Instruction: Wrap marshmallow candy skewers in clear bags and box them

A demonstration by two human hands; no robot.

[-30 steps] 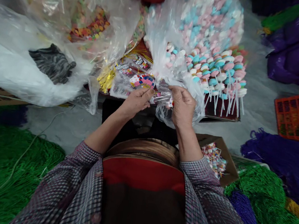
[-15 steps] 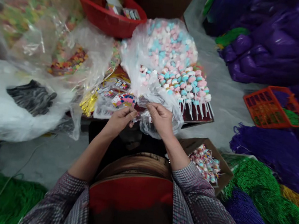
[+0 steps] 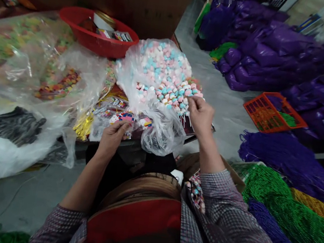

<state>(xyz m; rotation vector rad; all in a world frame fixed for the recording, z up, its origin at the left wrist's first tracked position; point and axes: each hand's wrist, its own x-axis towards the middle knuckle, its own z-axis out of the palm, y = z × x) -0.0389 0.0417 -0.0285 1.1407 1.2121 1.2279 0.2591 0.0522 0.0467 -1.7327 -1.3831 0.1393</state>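
My left hand (image 3: 115, 134) is closed in a pinch at the table's front edge, on what looks like a small clear printed bag (image 3: 145, 122). Just behind it lies a pile of printed clear bags (image 3: 123, 116). My right hand (image 3: 201, 114) is beside the marshmallow lollipops (image 3: 173, 93), its fingertips curled together at their right side. Whether a lollipop is between those fingers I cannot make out. The lollipops are pink, blue and white, with white sticks pointing forward. A crumpled clear plastic bag (image 3: 160, 137) sits between my hands.
Behind stand a large bag of marshmallows (image 3: 164, 60) and a red basin (image 3: 100, 43). Bags of gummy rings (image 3: 56, 83) and gold twist ties (image 3: 83, 126) lie left. A box of wrapped lollipops (image 3: 196, 190) is partly hidden under my right arm. An orange crate (image 3: 266, 115) stands right.
My hands have moved apart. The right one has gone from the small clear bag over to the lollipops, while the left stays pinched near the printed bags. The view has tilted up and turned right.
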